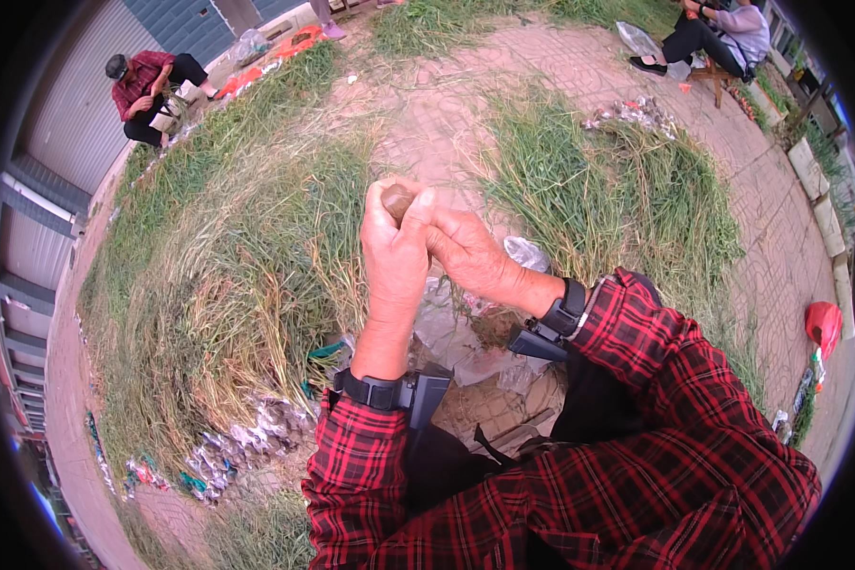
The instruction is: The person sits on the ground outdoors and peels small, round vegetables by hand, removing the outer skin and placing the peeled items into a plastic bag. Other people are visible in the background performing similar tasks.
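Observation:
Both of my hands are raised close together in the middle of the head view. My left hand [392, 246] is closed around a smooth brown lump [397, 201], whose rounded end shows between the thumb and the curled fingers. What the lump is made of cannot be told. My right hand [474, 249] presses against the left with its fingers bent inward, and their tips are hidden. Below the hands, clear plastic sheeting [445, 331] lies before me with a patch of brown soil [497, 328] beside it. A crumpled clear plastic bag [526, 253] sits past my right wrist.
Long cut grass [256, 249] spreads to the left, with another heap [605, 192] at right. Plastic-wrapped bundle ends [246, 442] line the lower left. One person [146, 89] sits at upper left, another [712, 39] at upper right. A red bag [824, 324] stands on the paving.

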Demonstrator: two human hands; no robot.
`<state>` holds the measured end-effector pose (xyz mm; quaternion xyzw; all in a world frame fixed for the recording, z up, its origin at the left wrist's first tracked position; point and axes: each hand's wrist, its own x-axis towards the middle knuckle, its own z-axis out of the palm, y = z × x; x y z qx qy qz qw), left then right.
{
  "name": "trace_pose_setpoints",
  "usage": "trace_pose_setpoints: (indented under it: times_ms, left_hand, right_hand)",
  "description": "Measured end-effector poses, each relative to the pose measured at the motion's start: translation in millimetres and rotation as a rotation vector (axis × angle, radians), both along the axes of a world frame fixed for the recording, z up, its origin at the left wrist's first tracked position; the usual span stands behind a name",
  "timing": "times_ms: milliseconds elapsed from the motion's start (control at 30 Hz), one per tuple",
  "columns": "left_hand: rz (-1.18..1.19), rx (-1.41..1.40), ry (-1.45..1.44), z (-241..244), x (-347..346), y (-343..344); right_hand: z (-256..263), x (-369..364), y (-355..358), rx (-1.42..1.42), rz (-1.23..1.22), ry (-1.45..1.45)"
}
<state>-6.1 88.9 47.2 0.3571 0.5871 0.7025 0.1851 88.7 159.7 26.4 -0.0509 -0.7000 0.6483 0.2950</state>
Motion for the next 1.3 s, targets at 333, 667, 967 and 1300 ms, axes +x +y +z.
trace_pose_setpoints:
  times_ms: [333, 667, 967, 1300]
  left_hand:
    - [-0.184, -0.014, -0.253, 2.4, 3.5, -3.6]
    - [0.037, 0.067, -0.259, -17.2, 22.7, 4.0]
    - [0.103, 0.106, -0.322, -18.8, 4.1, -0.1]
    - [-0.197, -0.214, 0.074, -20.5, 0.0, -17.0]
  right_hand:
    - [-5.5, 3.4, 15.3, 0.050, 0.027, -0.060]
    - [-12.5, -1.1, 17.1, 0.107, -0.168, -0.082]
    - [-19.5, 0.5, 24.7, 0.596, -0.048, -0.336]
    - [28.9, 19.6, 70.9, -0.731, 0.331, -0.057]
